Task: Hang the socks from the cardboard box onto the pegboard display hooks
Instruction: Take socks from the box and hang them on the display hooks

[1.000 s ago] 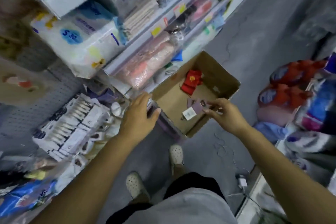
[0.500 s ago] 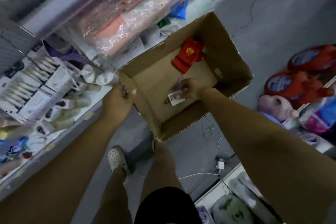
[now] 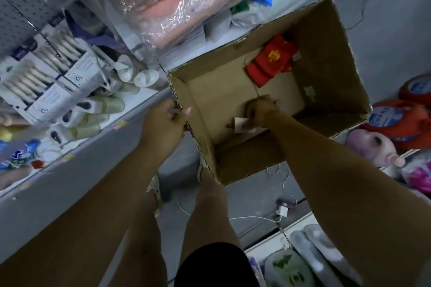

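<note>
An open cardboard box (image 3: 331,58) stands on the grey floor. Red socks (image 3: 270,63) with a gold emblem lie at its far side. My right hand (image 3: 260,112) is down inside the box, fingers curled around a pair of socks with a white label (image 3: 242,124); the hand covers most of that pair. My left hand (image 3: 163,126) grips the box's near left rim, thumb over the edge. A grey pegboard (image 3: 21,14) with hooks shows at the upper left.
Store shelves at left hold white boxed goods (image 3: 46,81), bottles (image 3: 93,109) and plastic-wrapped pink towels (image 3: 177,4). Orange detergent bags (image 3: 396,121) and a pink bottle sit at right. A white charger and cable (image 3: 282,212) lie on the floor by my feet.
My right hand went from above the box, holding the labelled socks, down to the box floor. The view tilted downward and nearer the box. My left hand stayed on the rim.
</note>
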Action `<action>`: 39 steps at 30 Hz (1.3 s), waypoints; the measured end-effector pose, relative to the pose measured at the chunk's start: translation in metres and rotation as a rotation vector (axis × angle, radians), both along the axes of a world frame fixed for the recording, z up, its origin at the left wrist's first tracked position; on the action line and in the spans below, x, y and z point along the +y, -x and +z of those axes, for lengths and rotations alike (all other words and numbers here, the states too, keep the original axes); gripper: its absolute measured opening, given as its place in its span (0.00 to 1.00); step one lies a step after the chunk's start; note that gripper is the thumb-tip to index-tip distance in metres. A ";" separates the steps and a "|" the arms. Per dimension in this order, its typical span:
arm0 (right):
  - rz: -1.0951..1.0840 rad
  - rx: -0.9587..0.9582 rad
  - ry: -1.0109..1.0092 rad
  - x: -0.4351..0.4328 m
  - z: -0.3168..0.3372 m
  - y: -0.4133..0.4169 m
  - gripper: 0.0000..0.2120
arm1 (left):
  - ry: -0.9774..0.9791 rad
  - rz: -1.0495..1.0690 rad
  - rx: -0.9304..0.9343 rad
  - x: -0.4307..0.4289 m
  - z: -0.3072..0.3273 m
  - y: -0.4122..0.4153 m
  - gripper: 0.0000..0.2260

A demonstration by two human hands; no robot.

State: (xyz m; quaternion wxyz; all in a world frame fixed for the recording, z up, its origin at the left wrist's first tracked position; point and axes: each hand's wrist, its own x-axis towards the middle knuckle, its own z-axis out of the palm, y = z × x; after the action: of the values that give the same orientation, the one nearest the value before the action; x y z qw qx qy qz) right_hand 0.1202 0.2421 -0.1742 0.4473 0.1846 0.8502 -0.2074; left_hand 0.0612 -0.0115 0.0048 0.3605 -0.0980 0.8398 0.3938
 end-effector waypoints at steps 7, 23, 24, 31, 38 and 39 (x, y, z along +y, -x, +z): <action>-1.124 0.471 0.258 0.031 0.022 0.012 0.12 | 0.027 0.184 0.154 0.022 0.004 0.017 0.17; -1.425 0.581 0.421 -0.001 0.095 0.012 0.07 | 0.006 0.164 0.245 0.017 -0.005 0.025 0.22; -1.371 0.605 0.481 -0.006 0.114 0.004 0.06 | 0.014 0.178 0.284 0.017 0.005 0.021 0.23; -1.115 0.593 0.837 -0.055 0.233 -0.056 0.05 | -0.232 0.095 -0.019 0.010 0.098 -0.019 0.09; -1.120 0.561 1.063 -0.139 0.315 -0.084 0.10 | -0.449 0.031 -0.196 -0.051 0.149 -0.058 0.24; -1.109 0.557 1.088 -0.153 0.322 -0.087 0.10 | -0.507 0.103 -0.225 -0.063 0.153 -0.060 0.31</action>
State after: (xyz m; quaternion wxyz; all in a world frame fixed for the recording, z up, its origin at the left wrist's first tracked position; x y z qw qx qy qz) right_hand 0.2075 0.0891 0.1481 0.0796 0.2770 0.4962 -0.8190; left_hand 0.1216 -0.0749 0.1582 0.4442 -0.0901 0.6629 0.5959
